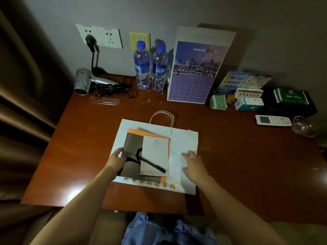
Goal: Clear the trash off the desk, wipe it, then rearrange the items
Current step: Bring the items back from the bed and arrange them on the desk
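Left hand [116, 159]: fingers curled round left edge of grey booklet [131, 147], thumb on top; grasping it. Right hand [193, 164]: fingers spread and straight, palm down, pressing flat on white bag [184, 138]; holding nothing.

Booklet lying on orange folder [150, 133], folder on bag. White notepad [154, 152] on booklet's right half. Black pen [152, 163] lying diagonally across booklet and notepad, tip toward lower right. Black curved mark or cord beside pen: cannot tell which.

Bag flat on desk [88, 138], centre front, handles [161, 115] pointing toward wall. Yellow lettering along near edge of bag.

Back left: silver hairdryer [86, 82] on its side, black cable [115, 89] tangled beside it, plug in wall socket [90, 38]. Clear comb [106, 100] just in front of cable.

Back centre: two water bottles [150, 68], blue caps, upright, side by side, near wall. To their right, purple card [196, 68] with city picture leaning against wall.

Back right: leaflets [242, 81] leaning, medicine boxes [248, 98], small green-white packet [218, 102], small yellow jar [230, 99] between packet and boxes. Further right, black tray [290, 108] with green packets [290, 95]. White remote [273, 120] in front of tray; glass [303, 125] just right of remote.
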A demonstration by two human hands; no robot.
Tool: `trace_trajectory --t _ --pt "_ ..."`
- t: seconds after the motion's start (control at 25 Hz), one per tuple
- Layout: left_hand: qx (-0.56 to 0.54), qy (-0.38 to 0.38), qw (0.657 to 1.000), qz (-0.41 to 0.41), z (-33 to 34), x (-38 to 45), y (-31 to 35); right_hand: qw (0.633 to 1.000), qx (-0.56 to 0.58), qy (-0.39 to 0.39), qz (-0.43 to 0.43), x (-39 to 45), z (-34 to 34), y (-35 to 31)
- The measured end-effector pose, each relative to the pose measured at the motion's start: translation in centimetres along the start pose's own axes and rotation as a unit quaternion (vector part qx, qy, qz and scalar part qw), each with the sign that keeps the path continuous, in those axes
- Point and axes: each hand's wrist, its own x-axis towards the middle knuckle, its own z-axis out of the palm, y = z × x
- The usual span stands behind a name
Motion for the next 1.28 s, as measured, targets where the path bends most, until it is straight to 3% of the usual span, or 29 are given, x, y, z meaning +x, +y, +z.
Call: trace_trajectory --t 0.2,0.4,0.84,0.96,1.08,1.28 --pt "0.083 0.019 0.994 0.063 0.5 0.5 0.4 1.000 -0.016 -0.002 0.017 0.1 1.0 -0.6" --pt "0.199 0.006 0.976 0.087 0.9 0.3 -0.1 0.997 -0.072 0.007 -0.041 0.0 1.8 -2.4" --pt "0.245 0.012 0.964 0.105 1.5 0.4 -0.9 0.995 -0.081 0.035 -0.046 -0.9 4.3 -4.9" --pt "0.316 0.054 0.940 0.118 1.5 -0.1 -1.4 0.993 -0.095 0.039 -0.050 -0.5 4.6 -5.7" --pt "0.308 0.118 0.935 0.129 1.9 -1.2 -2.3 0.992 -0.102 0.040 -0.054 -0.3 5.1 -6.1" --pt "0.316 0.104 0.939 0.087 3.9 -2.0 -1.7 0.993 -0.091 0.045 -0.054 0.1 4.9 -6.3"
